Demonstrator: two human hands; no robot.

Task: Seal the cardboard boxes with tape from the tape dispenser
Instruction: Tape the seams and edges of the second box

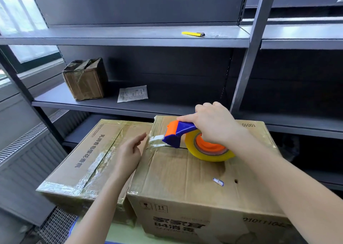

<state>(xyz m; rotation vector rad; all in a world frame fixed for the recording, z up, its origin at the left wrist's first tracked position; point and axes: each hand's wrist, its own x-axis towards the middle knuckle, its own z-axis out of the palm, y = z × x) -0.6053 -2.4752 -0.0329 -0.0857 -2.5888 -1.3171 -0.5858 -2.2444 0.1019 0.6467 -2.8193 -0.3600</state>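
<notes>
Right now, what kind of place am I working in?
Likely a stockroom or packing area: grey metal shelving, a small taped box and a yellow utility knife on its shelves, and a printed shipping carton being sealed with a tape dispenser.

stockroom (metal shelving (pixel 130 38), boxes (pixel 194 169))

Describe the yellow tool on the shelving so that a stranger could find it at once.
Start at the grey metal shelving behind the two large cardboard boxes. On its upper shelf, toward the right, lies a slim yellow utility knife with a dark tip. It lies alone: the small taped box and the paper slip sit one shelf lower.
</notes>
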